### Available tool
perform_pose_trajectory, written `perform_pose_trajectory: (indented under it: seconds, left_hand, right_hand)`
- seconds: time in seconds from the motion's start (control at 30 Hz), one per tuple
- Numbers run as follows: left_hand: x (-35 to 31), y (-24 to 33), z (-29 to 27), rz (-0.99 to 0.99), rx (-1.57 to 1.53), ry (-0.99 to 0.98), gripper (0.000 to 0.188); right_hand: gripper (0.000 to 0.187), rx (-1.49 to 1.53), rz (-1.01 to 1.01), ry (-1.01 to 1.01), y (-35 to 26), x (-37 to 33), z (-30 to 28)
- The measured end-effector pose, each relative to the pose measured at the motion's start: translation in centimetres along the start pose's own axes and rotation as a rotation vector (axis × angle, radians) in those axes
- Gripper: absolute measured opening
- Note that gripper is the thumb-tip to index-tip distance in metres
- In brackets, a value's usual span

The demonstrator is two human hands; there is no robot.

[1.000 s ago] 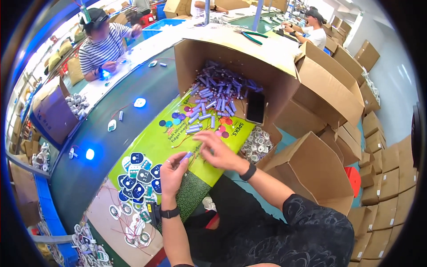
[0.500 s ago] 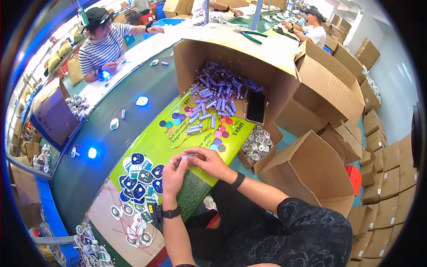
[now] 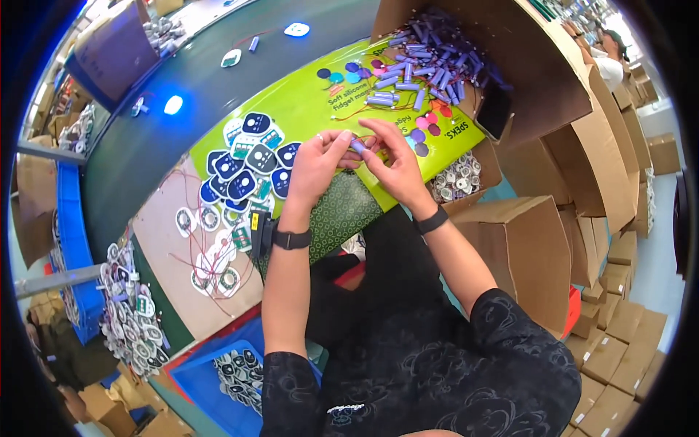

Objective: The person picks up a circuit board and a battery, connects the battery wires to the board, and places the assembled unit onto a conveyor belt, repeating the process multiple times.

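Between my fingertips is a small purple cylindrical battery [image 3: 357,146] with thin red wires. My left hand [image 3: 313,173] pinches one end, with the fingers curled. My right hand [image 3: 397,167] grips it from the other side, its thumb and fingers bent round the battery and wires. Both hands are just above a bright green printed sheet [image 3: 306,98]. Left of my left hand lies a pile of dark-blue-faced round-cornered boards [image 3: 242,164], some showing green circuit sides. Beyond my hands, loose purple batteries [image 3: 408,73] spill from a cardboard box [image 3: 542,65].
White round parts with red wires [image 3: 218,269] lie on a tan board [image 3: 164,240]. A dark phone [image 3: 494,111] rests at the box opening. On the dark green conveyor belt [image 3: 211,84] sits a lit blue-white piece [image 3: 173,105]. A blue bin [image 3: 215,371] of parts is below left.
The view has swung, so the table and box sit farther right and higher. My hands stay together, and the purple battery and its wires now show more plainly between the fingers.
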State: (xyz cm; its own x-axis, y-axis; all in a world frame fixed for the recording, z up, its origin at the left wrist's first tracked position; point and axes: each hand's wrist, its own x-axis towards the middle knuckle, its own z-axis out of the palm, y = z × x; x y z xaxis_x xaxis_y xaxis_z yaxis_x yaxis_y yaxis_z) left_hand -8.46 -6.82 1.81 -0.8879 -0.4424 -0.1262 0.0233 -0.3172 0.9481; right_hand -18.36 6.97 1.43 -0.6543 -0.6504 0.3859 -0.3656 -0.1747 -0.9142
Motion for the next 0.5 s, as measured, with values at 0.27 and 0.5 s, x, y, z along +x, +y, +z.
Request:
perform_pose_trajectory:
  seconds: [0.27,0.5]
  left_hand:
    - [0.0,-0.5,0.2,0.041,-0.061,-0.112,0.032]
    - [-0.4,-1.1,-0.6,0.068,0.091,-0.157,0.031]
  right_hand:
    - [0.019,0.103,0.173,0.051,1.5,-0.1,-0.5]
    - [0.019,0.359,0.261,0.119,2.5,0.1,-0.7]
